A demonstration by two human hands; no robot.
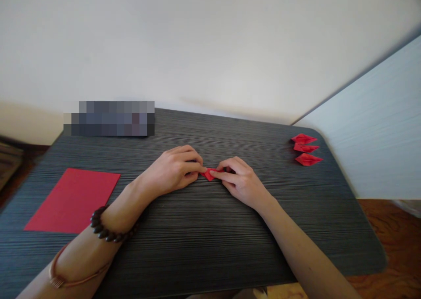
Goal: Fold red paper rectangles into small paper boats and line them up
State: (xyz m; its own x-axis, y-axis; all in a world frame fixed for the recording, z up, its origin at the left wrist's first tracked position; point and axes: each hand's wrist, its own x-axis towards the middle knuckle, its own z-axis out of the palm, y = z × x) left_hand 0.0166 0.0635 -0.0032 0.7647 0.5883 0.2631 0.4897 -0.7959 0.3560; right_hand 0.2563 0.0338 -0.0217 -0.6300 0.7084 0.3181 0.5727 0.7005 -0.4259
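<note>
A small folded piece of red paper (209,175) lies at the middle of the dark table, between my two hands. My left hand (177,167) pinches its left end, fingers bent and pressed together. From the other side, my right hand (239,179) grips the right end, with its index finger pressed on the paper's top. Parts of the paper are hidden under the fingertips. Off to the right sit three folded red paper pieces (308,159), pointed at the ends and set in a column.
A flat red paper sheet or stack (74,200) lies at the left, partly behind my left forearm. A blurred-out object (112,119) stands at the back left of the dark table (197,255). The wall borders the back, a pale panel (378,127) the right.
</note>
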